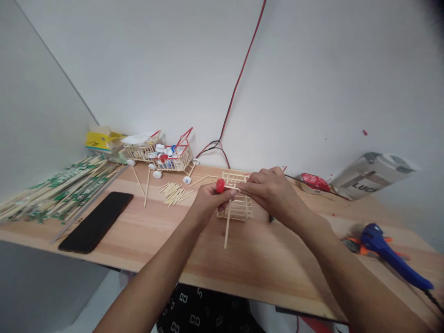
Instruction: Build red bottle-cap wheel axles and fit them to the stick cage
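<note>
My left hand [211,200] is closed in a pinch around a joint of thin wooden sticks. A red bottle cap [220,185] sits at the left end of a short crosswise stick [231,187]. From the same joint a longer wooden stick [227,230] slants down toward the table's front. My right hand [269,188] has its fingertips pinched at the right end of the crosswise stick; its fingers partly hide that end. Just behind both hands is a small lattice basket of sticks [244,212], partly covered by them.
Two stick carts with bottle-cap wheels, including a cap-filled one [173,162], stand at the back. Cut sticks [175,193], a black phone [97,222] and packaged chopsticks [58,194] lie leftward. A blue glue gun [395,256], red-topped container [315,182] and bag [376,175] are rightward.
</note>
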The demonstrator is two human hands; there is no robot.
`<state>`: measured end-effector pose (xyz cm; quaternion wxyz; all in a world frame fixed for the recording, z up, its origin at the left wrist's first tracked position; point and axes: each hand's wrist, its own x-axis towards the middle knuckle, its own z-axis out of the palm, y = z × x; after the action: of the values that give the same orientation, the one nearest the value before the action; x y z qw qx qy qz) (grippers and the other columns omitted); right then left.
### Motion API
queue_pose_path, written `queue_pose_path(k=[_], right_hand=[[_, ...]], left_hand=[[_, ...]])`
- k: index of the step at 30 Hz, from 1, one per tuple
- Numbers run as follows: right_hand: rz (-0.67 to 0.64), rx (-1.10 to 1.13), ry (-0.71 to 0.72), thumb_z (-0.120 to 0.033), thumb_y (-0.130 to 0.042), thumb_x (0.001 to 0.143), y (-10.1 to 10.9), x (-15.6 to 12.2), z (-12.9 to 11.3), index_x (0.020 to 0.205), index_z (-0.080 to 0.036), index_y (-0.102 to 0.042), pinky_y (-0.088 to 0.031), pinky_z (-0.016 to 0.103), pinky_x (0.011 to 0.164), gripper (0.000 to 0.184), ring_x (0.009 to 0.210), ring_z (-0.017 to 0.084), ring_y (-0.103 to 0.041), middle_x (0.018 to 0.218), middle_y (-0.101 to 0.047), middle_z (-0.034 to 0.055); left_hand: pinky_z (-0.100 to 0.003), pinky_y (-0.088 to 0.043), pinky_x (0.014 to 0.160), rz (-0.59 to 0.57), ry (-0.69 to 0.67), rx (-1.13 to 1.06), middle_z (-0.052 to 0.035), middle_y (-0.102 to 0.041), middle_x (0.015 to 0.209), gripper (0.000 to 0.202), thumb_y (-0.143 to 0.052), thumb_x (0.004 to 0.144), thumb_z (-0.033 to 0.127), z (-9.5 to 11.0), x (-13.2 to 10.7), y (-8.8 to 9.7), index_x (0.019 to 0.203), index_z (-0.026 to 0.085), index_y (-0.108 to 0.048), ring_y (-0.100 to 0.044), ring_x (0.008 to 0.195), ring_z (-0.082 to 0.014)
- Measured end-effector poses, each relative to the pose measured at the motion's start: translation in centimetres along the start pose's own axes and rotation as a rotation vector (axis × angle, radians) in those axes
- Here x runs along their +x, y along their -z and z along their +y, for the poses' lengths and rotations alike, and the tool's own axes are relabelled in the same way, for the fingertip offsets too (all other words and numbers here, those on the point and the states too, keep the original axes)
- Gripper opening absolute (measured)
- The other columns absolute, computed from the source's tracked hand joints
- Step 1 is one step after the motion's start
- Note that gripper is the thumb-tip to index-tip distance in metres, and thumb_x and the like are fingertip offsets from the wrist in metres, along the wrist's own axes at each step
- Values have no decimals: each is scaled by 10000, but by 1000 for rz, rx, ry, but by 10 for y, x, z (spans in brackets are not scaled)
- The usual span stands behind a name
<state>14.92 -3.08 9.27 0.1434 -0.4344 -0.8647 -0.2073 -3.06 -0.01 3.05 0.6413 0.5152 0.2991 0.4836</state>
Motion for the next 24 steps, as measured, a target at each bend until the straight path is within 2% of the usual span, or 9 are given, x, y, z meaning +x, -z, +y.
queue_pose_path(k=[12,24], right_hand=[[1,-18,3,-307,-457,961,-1,-1,-1,943,-284,-691,-226,323,699,236,736,174,-463,784,-637,24],[31,-6,-6,-277,-511,938,-7,-4,-2,901,-280,-690,-230,327,693,183,743,172,-480,770,-636,10]], left_hand=[[-193,-252,393,44,2,22,50,-465,454,304,-779,640,368,3,-3,-5,641,114,-612,-377,405,-46],[-186,-258,383,58,-6,75,43,-470,448,307,-760,676,369,2,-2,-6,628,111,-602,-381,388,-44]])
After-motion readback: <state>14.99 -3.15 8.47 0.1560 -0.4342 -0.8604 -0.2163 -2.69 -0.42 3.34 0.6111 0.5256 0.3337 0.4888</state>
